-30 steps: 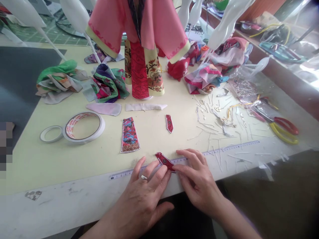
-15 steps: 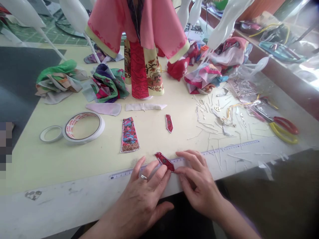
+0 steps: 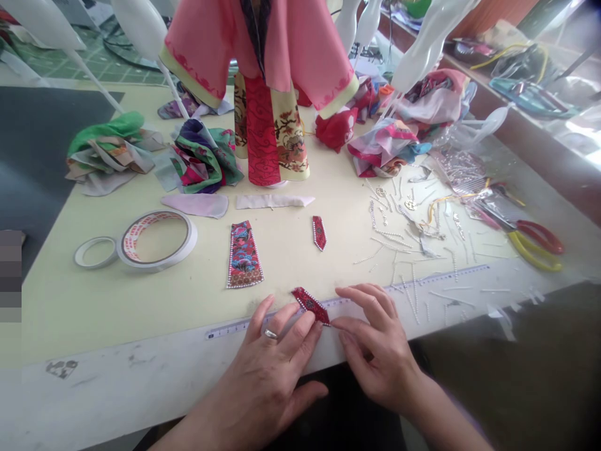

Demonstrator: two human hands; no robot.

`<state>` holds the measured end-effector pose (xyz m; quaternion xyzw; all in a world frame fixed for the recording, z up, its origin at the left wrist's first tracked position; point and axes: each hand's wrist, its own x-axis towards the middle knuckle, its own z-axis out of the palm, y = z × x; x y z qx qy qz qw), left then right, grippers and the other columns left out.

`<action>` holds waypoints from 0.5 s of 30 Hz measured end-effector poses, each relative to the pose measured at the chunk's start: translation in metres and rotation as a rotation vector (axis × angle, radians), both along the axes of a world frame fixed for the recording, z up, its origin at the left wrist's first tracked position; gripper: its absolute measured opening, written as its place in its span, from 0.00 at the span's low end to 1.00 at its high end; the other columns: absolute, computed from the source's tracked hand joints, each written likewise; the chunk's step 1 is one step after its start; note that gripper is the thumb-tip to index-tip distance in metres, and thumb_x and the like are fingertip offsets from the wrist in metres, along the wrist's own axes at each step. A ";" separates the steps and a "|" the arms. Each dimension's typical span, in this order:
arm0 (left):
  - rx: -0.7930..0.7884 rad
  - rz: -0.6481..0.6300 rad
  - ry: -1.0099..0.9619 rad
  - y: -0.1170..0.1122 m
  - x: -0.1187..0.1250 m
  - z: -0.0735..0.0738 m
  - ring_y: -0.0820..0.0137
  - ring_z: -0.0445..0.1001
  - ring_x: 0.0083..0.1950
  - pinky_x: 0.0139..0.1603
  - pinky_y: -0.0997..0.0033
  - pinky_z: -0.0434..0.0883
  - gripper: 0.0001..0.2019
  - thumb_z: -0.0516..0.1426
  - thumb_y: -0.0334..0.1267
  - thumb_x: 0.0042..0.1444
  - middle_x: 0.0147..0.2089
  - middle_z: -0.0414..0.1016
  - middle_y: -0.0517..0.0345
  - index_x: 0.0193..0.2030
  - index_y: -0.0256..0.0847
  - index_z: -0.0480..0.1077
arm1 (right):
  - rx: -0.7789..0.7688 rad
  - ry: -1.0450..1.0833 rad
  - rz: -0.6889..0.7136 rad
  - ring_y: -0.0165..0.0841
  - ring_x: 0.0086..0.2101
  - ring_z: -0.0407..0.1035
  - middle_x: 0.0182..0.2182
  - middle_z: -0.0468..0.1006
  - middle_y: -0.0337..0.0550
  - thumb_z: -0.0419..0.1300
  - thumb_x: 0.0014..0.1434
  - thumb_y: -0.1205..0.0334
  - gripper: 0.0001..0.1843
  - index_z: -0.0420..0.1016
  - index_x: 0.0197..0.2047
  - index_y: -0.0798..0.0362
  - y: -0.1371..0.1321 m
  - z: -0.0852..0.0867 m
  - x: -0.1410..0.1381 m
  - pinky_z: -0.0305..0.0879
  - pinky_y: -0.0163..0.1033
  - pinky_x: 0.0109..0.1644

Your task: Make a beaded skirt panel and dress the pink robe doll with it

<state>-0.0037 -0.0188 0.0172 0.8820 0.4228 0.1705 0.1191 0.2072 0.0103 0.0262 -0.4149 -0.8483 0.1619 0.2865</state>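
A small dark red patterned fabric strip [image 3: 312, 305] with a pointed end lies slantwise over a clear ruler [image 3: 230, 328]. White bead trim runs along its edges. My left hand [image 3: 277, 357], wearing a ring, rests fingertips on the strip's lower edge, fingers spread and thumb stretched out to the side. At the strip's pointed end, my right hand [image 3: 375, 338] has its index fingertip at or just beside the tip. Its fingers are bent and apart, thumb below. Beyond the hands lie a similar small red strip [image 3: 319, 233] and a wider blue-and-red patterned piece [image 3: 245, 255], both bead-edged.
Two tape rolls [image 3: 185, 249] lie at left. Short bead chains [image 3: 413, 291] are scattered at right, near scissors [image 3: 538, 244] with red and yellow handles. Behind stand a pink robe [image 3: 291, 50] on a stand, fabric bundles [image 3: 206, 156] and white mannequin forms [image 3: 417, 56].
My right hand has shifted slightly to the right, its index fingertip moving a little along from the strip's tip. My left hand and the strip have stayed put.
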 end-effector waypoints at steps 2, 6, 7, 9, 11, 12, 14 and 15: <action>-0.003 0.000 -0.006 0.000 0.000 0.000 0.56 0.59 0.61 0.67 0.46 0.44 0.24 0.54 0.46 0.61 0.59 0.67 0.51 0.60 0.35 0.63 | 0.016 0.006 0.011 0.46 0.53 0.60 0.54 0.66 0.50 0.56 0.50 0.78 0.16 0.72 0.41 0.53 -0.001 -0.001 0.002 0.57 0.60 0.56; -0.011 0.000 -0.010 0.000 0.000 0.000 0.56 0.59 0.61 0.67 0.46 0.44 0.24 0.54 0.46 0.61 0.59 0.67 0.52 0.60 0.36 0.63 | 0.053 -0.018 0.039 0.46 0.53 0.60 0.54 0.66 0.51 0.56 0.50 0.77 0.17 0.72 0.43 0.53 -0.002 -0.003 0.005 0.57 0.60 0.56; -0.010 0.001 -0.008 0.000 0.000 0.000 0.56 0.59 0.61 0.67 0.46 0.44 0.24 0.54 0.46 0.61 0.59 0.67 0.52 0.60 0.36 0.63 | 0.058 -0.028 0.044 0.46 0.53 0.60 0.54 0.66 0.51 0.56 0.51 0.77 0.18 0.72 0.44 0.53 -0.002 -0.003 0.005 0.57 0.60 0.56; -0.002 0.003 0.001 0.000 0.000 0.000 0.57 0.60 0.61 0.67 0.46 0.44 0.24 0.54 0.46 0.60 0.59 0.67 0.52 0.60 0.36 0.63 | 0.066 -0.044 0.049 0.46 0.52 0.61 0.54 0.67 0.51 0.56 0.51 0.76 0.18 0.72 0.44 0.53 -0.002 -0.004 0.005 0.57 0.60 0.56; 0.008 0.004 0.012 0.000 0.000 0.001 0.56 0.60 0.61 0.67 0.46 0.45 0.24 0.54 0.46 0.60 0.59 0.67 0.51 0.60 0.36 0.62 | 0.066 -0.053 0.045 0.46 0.52 0.61 0.53 0.67 0.51 0.56 0.51 0.75 0.17 0.72 0.44 0.53 -0.001 -0.004 0.004 0.58 0.60 0.56; 0.011 0.003 0.016 0.000 0.000 0.001 0.56 0.60 0.61 0.67 0.46 0.46 0.25 0.54 0.46 0.60 0.59 0.67 0.51 0.61 0.37 0.62 | 0.065 -0.056 0.042 0.46 0.52 0.61 0.53 0.68 0.51 0.56 0.51 0.75 0.17 0.72 0.44 0.53 -0.001 -0.004 0.003 0.58 0.60 0.56; 0.010 0.003 0.019 0.000 0.000 0.001 0.57 0.59 0.61 0.67 0.46 0.46 0.24 0.54 0.47 0.60 0.59 0.67 0.51 0.61 0.37 0.62 | 0.062 -0.058 0.038 0.46 0.52 0.62 0.53 0.68 0.50 0.56 0.51 0.75 0.16 0.72 0.43 0.52 -0.001 -0.004 0.003 0.58 0.60 0.56; 0.010 0.002 0.016 0.000 0.000 0.001 0.57 0.59 0.61 0.67 0.46 0.46 0.24 0.54 0.46 0.60 0.59 0.67 0.52 0.61 0.37 0.62 | 0.058 -0.059 0.037 0.46 0.52 0.62 0.53 0.68 0.50 0.56 0.52 0.75 0.16 0.72 0.43 0.52 -0.001 -0.004 0.002 0.58 0.60 0.56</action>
